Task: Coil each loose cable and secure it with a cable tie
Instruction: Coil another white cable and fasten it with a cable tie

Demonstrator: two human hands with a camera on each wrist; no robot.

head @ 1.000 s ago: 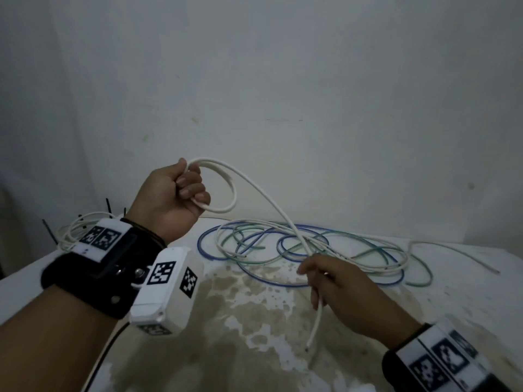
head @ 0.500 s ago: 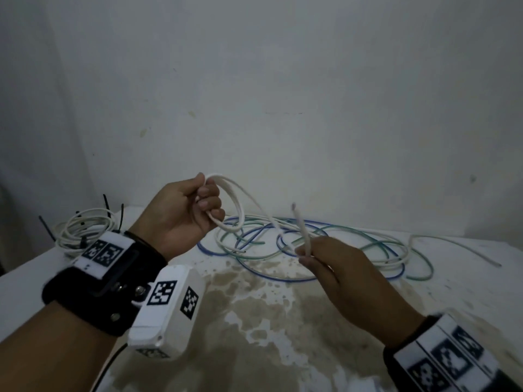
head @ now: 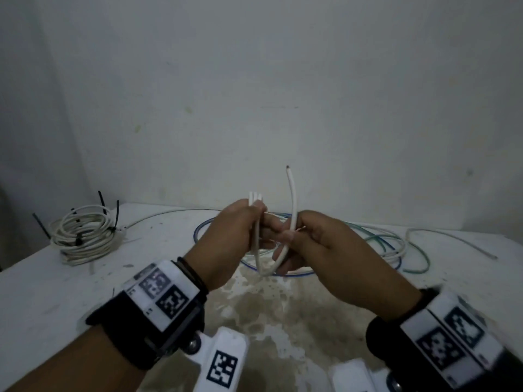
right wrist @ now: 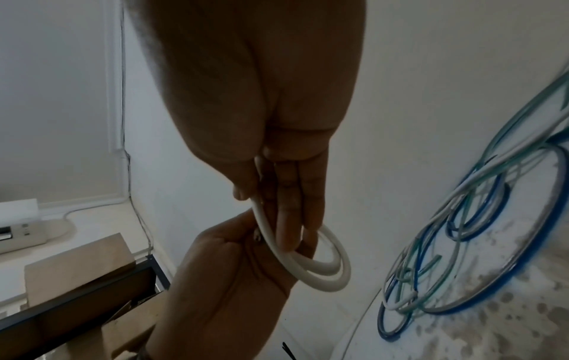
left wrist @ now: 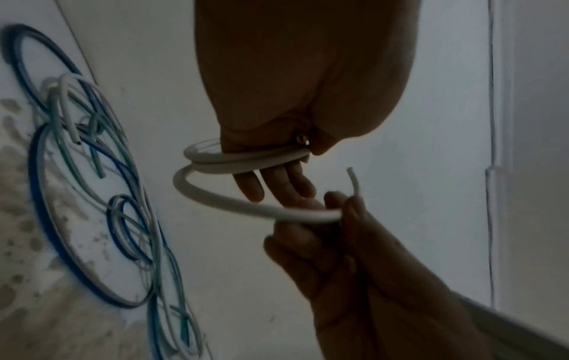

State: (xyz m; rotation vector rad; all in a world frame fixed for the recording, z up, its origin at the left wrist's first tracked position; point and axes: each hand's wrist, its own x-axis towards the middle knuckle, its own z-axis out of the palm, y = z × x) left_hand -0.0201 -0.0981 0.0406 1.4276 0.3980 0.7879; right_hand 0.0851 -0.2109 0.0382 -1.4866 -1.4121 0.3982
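A short white cable (head: 291, 205) is held above the table between both hands. My left hand (head: 235, 236) grips its small coiled loops (left wrist: 246, 162), whose tops stick out above the fist. My right hand (head: 308, 239) pinches the last stretch of the same cable (right wrist: 311, 272), and the free end points straight up. A tangle of loose blue, green and white cables (head: 379, 244) lies on the table behind the hands. A finished white coil (head: 85, 236) with black cable ties (head: 116, 216) on it sits at the far left.
The table (head: 56, 292) is white with a worn, stained patch near its front middle. A plain wall rises right behind it. One thin white cable end (head: 467, 244) trails toward the right edge. Cardboard boxes (right wrist: 77, 275) stand below the table's left side.
My right hand has come up and left to meet the left hand, bringing the cable's tail with it. The free end, which hung down a second ago, now stands upright.
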